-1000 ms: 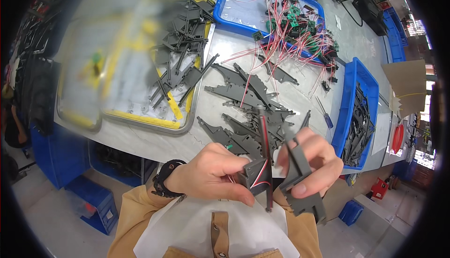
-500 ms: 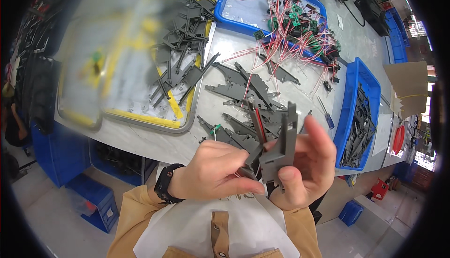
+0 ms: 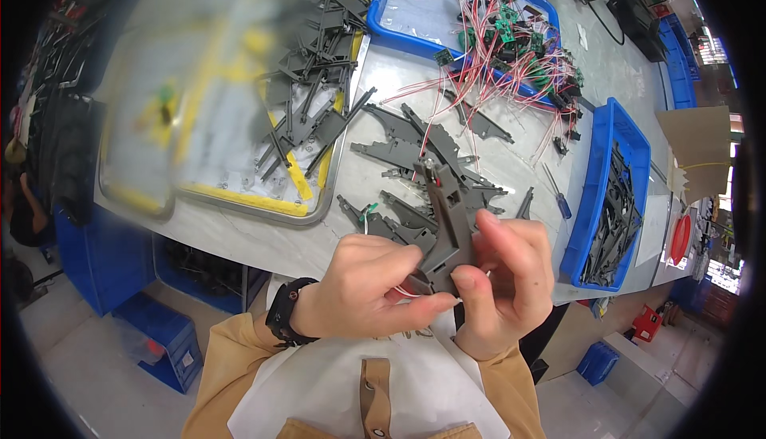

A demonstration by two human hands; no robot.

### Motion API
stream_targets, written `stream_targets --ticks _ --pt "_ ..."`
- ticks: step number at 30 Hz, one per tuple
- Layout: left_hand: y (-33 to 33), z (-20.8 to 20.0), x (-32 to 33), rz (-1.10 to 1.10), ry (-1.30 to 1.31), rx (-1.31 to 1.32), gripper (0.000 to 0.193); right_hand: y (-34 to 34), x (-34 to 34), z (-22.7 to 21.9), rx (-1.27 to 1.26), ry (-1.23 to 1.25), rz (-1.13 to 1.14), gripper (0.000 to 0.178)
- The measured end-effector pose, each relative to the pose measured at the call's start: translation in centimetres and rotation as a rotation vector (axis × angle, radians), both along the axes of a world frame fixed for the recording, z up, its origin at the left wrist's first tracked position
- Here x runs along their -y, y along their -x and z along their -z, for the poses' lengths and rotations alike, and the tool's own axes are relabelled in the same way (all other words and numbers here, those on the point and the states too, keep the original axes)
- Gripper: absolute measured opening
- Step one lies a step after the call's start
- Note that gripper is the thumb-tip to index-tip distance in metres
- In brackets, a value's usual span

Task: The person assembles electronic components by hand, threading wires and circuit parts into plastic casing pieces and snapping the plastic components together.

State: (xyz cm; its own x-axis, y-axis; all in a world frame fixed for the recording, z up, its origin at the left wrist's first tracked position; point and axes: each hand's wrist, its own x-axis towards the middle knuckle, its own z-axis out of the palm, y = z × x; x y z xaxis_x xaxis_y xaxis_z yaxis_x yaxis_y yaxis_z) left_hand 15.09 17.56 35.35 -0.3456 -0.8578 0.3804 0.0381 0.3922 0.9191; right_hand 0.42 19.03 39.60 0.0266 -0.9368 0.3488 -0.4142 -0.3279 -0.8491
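A dark grey plastic housing (image 3: pixel 448 235) stands tilted up between my hands, over the near edge of the table. My left hand (image 3: pixel 371 287), a black band at its wrist, pinches the lower end, where white and red wire shows by the thumb. My right hand (image 3: pixel 507 279) grips the right side between thumb and fingers. At the tip of the housing a small clear piece (image 3: pixel 431 166) shows. Just beyond lie several similar grey plastic parts (image 3: pixel 399 152), loose on the table. A small green board (image 3: pixel 369 211) on a wire lies left of the housing.
A blue tray (image 3: pixel 415 44) at the back holds green circuit boards with red and white wires (image 3: pixel 495 48), some spilling over its rim. To the right are a screwdriver (image 3: pixel 561 199) and a blue bin (image 3: pixel 600 164) of dark parts. A yellow-taped tray (image 3: pixel 263 203) carries grey pieces at left.
My right hand has moved left and turned its grey part against the one in my left hand. The two pieces, apart before, now sit together as one housing.
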Motion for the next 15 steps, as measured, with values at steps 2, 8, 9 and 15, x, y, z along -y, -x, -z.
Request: stream_targets --ticks 2,8,9,15 --pt "0.0 0.1 0.0 -0.021 0.002 0.026 0.03 -0.2 -0.1 0.2 -0.03 0.04 0.021 0.043" --pt "0.2 -0.3 0.1 -0.056 -0.027 0.098 0.025 0.2 0.1 0.8 -0.204 0.164 -0.047 0.044" --pt "0.1 -0.3 0.2 -0.046 -0.012 0.098 0.024 0.2 0.1 1.1 -0.204 0.162 -0.048 0.044" --pt "0.6 0.2 0.4 -0.079 0.003 0.095 0.019 0.3 0.1 2.4 -0.145 0.224 -0.019 0.043"
